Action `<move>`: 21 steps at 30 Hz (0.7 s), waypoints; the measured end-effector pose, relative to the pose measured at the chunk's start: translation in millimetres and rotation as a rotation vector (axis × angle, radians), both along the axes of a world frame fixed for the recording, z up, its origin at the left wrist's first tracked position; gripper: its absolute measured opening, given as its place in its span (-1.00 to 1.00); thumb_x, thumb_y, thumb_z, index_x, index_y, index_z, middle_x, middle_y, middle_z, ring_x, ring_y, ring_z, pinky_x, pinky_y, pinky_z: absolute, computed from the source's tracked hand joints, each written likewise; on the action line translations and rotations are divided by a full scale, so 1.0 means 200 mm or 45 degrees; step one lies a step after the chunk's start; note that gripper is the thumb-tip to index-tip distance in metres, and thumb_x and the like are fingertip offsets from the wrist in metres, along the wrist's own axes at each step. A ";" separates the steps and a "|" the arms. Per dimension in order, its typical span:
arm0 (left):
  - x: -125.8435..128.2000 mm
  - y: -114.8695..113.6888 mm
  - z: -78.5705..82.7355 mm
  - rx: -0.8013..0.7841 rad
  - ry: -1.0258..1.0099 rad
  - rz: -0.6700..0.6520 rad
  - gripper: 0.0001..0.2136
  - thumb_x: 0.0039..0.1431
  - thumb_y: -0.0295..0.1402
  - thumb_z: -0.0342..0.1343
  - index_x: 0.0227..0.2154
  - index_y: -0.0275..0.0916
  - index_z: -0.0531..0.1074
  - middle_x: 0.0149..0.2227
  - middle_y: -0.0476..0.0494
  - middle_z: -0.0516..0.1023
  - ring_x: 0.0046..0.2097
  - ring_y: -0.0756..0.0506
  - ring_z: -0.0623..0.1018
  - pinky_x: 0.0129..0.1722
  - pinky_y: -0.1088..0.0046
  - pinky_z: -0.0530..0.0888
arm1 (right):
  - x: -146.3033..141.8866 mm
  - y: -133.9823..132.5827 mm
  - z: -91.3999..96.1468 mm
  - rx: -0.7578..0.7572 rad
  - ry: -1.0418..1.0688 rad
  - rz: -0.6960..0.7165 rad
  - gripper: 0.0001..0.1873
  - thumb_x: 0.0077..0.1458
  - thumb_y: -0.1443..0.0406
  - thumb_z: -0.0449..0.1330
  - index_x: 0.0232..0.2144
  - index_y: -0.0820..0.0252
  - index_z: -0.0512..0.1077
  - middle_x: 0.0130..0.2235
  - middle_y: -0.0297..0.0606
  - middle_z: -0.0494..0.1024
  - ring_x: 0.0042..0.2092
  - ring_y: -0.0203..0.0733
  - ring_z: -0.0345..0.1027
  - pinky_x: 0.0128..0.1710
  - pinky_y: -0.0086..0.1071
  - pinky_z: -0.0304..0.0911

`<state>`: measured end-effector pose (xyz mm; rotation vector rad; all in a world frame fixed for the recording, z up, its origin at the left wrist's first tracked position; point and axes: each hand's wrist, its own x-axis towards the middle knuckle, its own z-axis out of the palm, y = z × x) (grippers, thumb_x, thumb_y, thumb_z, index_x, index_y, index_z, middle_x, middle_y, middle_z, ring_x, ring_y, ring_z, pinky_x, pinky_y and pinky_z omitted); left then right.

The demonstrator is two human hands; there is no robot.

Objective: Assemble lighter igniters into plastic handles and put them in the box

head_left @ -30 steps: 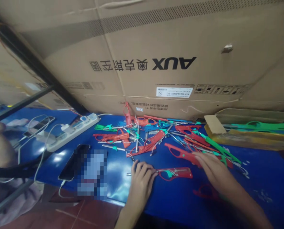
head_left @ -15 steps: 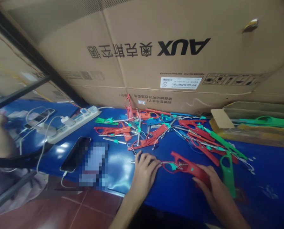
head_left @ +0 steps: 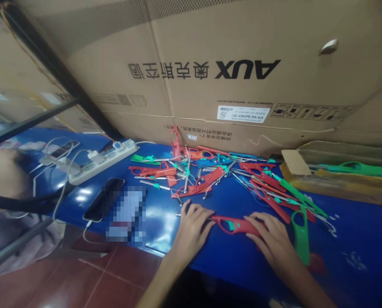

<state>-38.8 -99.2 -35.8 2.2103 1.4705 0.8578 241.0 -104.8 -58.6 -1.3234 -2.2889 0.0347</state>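
Note:
Between my hands lies a red gas lighter [head_left: 234, 226] with a green trigger in its finger loop, its metal tube pointing left. My left hand [head_left: 195, 224] is closed around the tube, and the tip shows past my fingers. My right hand [head_left: 269, 239] grips the red handle at its right end. Just beyond my hands is a loose pile of lighter parts: red shell halves [head_left: 207, 182], metal tubes with thin wires, and green triggers. A green shell half [head_left: 301, 235] lies to the right of my right hand.
A large cardboard box [head_left: 191, 98] stands behind the blue table [head_left: 229, 273]. An open carton [head_left: 332, 184] with green lighters sits at right. Left are a power strip [head_left: 106, 164], phones [head_left: 106, 199] with cables, a black metal frame [head_left: 53, 68] and another person's arm [head_left: 7, 175].
The two red shell halves, earlier apart at an angle with the inside showing, now lie together as one body. My right hand has moved left and up along the handle.

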 end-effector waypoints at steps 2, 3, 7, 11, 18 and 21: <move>0.00 0.00 0.00 0.016 0.014 -0.017 -0.85 0.37 -0.36 0.14 -0.06 -0.14 0.51 -0.11 -0.10 0.62 0.01 -0.15 0.50 0.31 -0.11 0.15 | -0.01 0.00 0.01 0.012 -0.029 0.009 -0.63 0.38 0.14 0.04 0.12 0.03 0.46 -0.01 -0.12 0.57 0.02 0.02 0.45 0.01 -0.11 0.32; 0.00 0.00 0.00 0.024 0.020 -0.021 -0.86 0.37 -0.36 0.15 -0.07 -0.14 0.52 -0.11 -0.10 0.61 0.01 -0.14 0.50 0.32 -0.10 0.13 | -0.01 0.01 0.01 0.019 -0.044 0.012 -0.64 0.38 0.14 0.04 0.11 0.04 0.47 -0.02 -0.12 0.58 0.01 0.01 0.46 0.00 -0.12 0.33; 0.00 0.00 0.00 0.055 0.039 -0.022 -0.86 0.38 -0.34 0.14 -0.08 -0.13 0.55 -0.10 -0.10 0.60 0.01 -0.13 0.50 0.31 -0.09 0.13 | -0.02 0.01 0.01 0.041 -0.062 0.009 -0.63 0.38 0.14 0.05 0.12 0.08 0.46 -0.02 -0.10 0.59 0.00 0.01 0.48 -0.02 -0.13 0.36; 0.00 0.01 -0.01 0.083 0.049 -0.012 -0.85 0.37 -0.33 0.16 -0.08 -0.13 0.56 -0.09 -0.11 0.60 0.00 -0.13 0.50 0.29 -0.07 0.17 | -0.01 0.00 0.01 0.002 -0.005 0.038 -0.62 0.38 0.21 0.06 0.16 0.12 0.41 -0.02 -0.08 0.59 0.00 -0.02 0.51 -0.02 -0.19 0.42; 0.00 0.01 -0.01 0.121 0.085 -0.022 -0.83 0.40 -0.33 0.11 -0.06 -0.08 0.57 -0.09 -0.11 0.58 -0.01 -0.13 0.50 0.28 -0.07 0.18 | 0.00 0.00 0.01 -0.137 0.103 0.061 -0.59 0.37 0.26 0.06 0.22 0.07 0.35 0.08 -0.07 0.53 0.07 -0.03 0.49 0.04 -0.18 0.47; 0.00 0.01 -0.02 0.145 0.070 -0.012 -0.84 0.39 -0.35 0.11 -0.06 -0.10 0.57 -0.10 -0.10 0.58 -0.02 -0.13 0.50 0.28 -0.06 0.18 | -0.01 0.01 0.00 -0.157 0.088 0.046 -0.59 0.38 0.24 0.05 0.22 0.08 0.37 0.07 -0.06 0.53 0.08 -0.02 0.48 0.05 -0.17 0.47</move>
